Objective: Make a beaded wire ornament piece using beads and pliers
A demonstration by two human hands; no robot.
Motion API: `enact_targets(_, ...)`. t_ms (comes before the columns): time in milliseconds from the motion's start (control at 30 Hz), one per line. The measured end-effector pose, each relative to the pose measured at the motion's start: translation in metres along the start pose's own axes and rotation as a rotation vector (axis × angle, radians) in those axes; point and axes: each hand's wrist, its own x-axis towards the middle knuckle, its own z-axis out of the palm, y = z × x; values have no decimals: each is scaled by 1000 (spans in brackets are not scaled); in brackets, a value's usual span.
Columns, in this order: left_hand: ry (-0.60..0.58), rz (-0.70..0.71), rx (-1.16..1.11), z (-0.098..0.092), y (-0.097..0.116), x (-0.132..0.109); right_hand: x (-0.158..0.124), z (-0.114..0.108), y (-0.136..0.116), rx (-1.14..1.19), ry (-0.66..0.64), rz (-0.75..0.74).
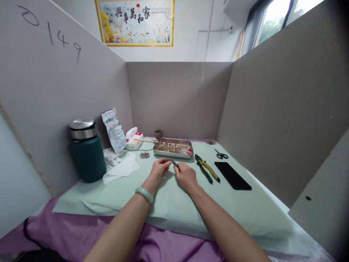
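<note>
My right hand [185, 176] is closed around small dark pliers [174, 163], whose narrow metal jaws point up and left. The handles are hidden in my palm. The fingertips of my left hand [159, 169] are pinched together at the jaws' tip, and what they hold is too small to make out. A pale green bangle [144, 194] circles my left wrist. Just beyond both hands lies a metal tray [174, 156] of red and gold beads, with a thin wooden stick [144, 140] across it. A small cluster of red and silver beads [144, 155] rests left of the tray.
On the right lie large green-and-yellow pliers [207, 168], scissors [222, 156] and a black phone [232, 176]. A green flask [87, 158], a foil pouch [114, 131], a tissue pack [134, 141] and white paper [122, 170] occupy the left. Grey partitions [180, 98] enclose the table.
</note>
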Motion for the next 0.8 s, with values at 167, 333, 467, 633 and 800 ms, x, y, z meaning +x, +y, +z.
enact_targets(167, 3, -11, 22, 0, 1, -1, 0, 1, 1, -4, -8, 6)
enact_targets(333, 6, -17, 9, 0, 0, 0, 0, 2, 0, -11, 6, 8)
enact_targets(467, -2, -13, 11, 1, -1, 0, 0, 2, 0, -12, 3, 8)
enact_targets(633, 10, -17, -2, 3, 1, -2, 1, 1, -2, -2, -29, 33)
enact_targets(800, 7, -4, -11, 3, 1, -1, 3, 3, -5, 26, -59, 59)
